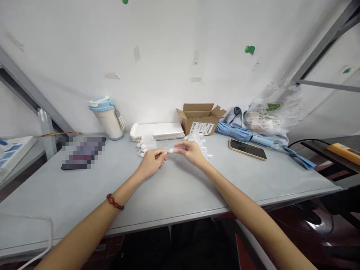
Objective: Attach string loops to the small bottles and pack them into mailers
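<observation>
My right hand (191, 153) is closed in a pinch on a small white capped piece (172, 150), which points left between my two hands. At its left end, the fingers of my left hand (153, 161) are pressed together; what they grip is too small to tell. Just behind my left hand lies a pile of white pieces with thin loops (146, 143). Several clear tube-like pieces with white ends (206, 150) are spread beyond my right hand, partly hidden by it.
At the back stand a stack of white trays (157, 130), an open cardboard box (198, 118) and a blue-lidded cup (108, 118). A phone (247, 149), a blue folded umbrella (239, 132) and a plastic bag (270, 116) lie right. A blurred dark flat item (83, 153) lies left.
</observation>
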Motion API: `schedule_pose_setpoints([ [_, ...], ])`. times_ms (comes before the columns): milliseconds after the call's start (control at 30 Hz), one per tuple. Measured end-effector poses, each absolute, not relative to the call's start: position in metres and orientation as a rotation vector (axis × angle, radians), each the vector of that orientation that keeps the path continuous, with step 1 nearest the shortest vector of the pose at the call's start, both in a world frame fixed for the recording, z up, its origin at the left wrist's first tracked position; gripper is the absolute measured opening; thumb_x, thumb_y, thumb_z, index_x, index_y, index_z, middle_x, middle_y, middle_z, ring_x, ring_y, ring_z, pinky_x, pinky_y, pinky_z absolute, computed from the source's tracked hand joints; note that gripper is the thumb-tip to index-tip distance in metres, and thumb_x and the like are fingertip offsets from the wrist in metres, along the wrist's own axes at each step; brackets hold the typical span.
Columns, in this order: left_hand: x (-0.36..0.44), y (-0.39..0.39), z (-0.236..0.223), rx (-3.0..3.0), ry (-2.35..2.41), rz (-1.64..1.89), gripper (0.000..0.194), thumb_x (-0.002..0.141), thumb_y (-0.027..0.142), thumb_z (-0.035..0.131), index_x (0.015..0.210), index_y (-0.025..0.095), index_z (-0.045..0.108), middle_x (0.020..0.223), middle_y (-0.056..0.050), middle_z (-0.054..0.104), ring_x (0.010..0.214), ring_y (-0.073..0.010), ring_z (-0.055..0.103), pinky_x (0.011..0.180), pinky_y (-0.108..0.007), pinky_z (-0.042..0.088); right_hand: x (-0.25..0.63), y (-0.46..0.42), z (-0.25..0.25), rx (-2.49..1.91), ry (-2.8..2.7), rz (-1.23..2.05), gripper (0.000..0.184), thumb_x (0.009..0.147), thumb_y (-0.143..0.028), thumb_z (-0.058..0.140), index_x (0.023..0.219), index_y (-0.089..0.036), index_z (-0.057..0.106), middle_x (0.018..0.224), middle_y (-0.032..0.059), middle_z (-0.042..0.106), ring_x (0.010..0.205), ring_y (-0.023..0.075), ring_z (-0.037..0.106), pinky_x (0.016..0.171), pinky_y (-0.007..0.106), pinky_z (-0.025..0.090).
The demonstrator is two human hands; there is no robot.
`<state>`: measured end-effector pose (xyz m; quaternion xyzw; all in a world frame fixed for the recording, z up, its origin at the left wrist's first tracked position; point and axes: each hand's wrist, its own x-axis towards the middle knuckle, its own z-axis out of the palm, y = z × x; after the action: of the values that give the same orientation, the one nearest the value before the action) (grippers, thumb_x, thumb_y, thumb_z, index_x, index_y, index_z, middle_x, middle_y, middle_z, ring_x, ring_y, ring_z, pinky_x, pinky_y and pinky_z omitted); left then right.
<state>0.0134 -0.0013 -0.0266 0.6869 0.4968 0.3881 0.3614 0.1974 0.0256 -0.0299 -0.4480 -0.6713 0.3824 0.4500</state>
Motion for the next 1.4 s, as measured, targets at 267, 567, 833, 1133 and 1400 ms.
schedule_pose_setpoints([
  [267, 0.015, -0.001, -0.021, 1.801, 1.268, 1.022, 0.029, 0.078, 0.041, 0.051, 0.07, 0.016, 0.063, 0.059, 0.0, 0.06, 0.047, -0.0114, 0.05, 0.047, -0.023, 0.042, 0.197, 0.024, -0.027, -1.052, -1.652, 0.963, 0.024, 0.07, -0.036, 0.067, 0.086, -0.017, 0.065, 0.082, 0.003, 0.066, 0.068, 0.0141, 0.057, 0.066, 0.028, 0.045],
  [567, 0.007, 0.005, -0.023, 1.779, 1.259, 1.129, 0.027, 0.078, 0.038, 0.052, 0.079, 0.015, 0.066, 0.064, -0.001, 0.06, 0.05, -0.0114, 0.051, 0.047, -0.023, 0.041, 0.203, 0.026, -0.021, -1.079, -1.601, 1.254, 0.028, 0.072, -0.038, 0.067, 0.086, -0.014, 0.062, 0.067, 0.0011, 0.064, 0.062, 0.014, 0.062, 0.068, 0.029, 0.047],
  [833, 0.005, 0.006, -0.019, 1.76, 1.254, 1.138, 0.029, 0.077, 0.039, 0.054, 0.084, 0.014, 0.067, 0.068, -0.002, 0.062, 0.049, -0.0108, 0.052, 0.047, -0.023, 0.041, 0.206, 0.022, -0.013, -1.125, -1.598, 1.193, 0.032, 0.068, -0.039, 0.07, 0.088, -0.014, 0.066, 0.063, -0.0015, 0.061, 0.059, 0.0111, 0.055, 0.055, 0.024, 0.037],
  [1133, 0.004, 0.006, -0.016, 1.739, 1.258, 1.083, 0.03, 0.073, 0.042, 0.057, 0.079, 0.014, 0.067, 0.067, -0.002, 0.062, 0.049, -0.0108, 0.052, 0.048, -0.023, 0.04, 0.205, 0.023, -0.013, -1.093, -1.537, 1.166, 0.031, 0.067, -0.041, 0.07, 0.084, -0.015, 0.065, 0.054, -0.0029, 0.059, 0.056, 0.0117, 0.055, 0.056, 0.025, 0.038],
  [1400, 0.006, 0.004, -0.015, 1.743, 1.207, 1.034, 0.023, 0.072, 0.038, 0.058, 0.068, 0.016, 0.063, 0.061, 0.001, 0.059, 0.047, -0.0099, 0.049, 0.048, -0.023, 0.04, 0.201, 0.023, -0.015, -0.927, -1.398, 1.295, 0.035, 0.06, -0.041, 0.077, 0.078, -0.015, 0.062, 0.065, 0.001, 0.066, 0.061, 0.0158, 0.066, 0.06, 0.028, 0.049],
])
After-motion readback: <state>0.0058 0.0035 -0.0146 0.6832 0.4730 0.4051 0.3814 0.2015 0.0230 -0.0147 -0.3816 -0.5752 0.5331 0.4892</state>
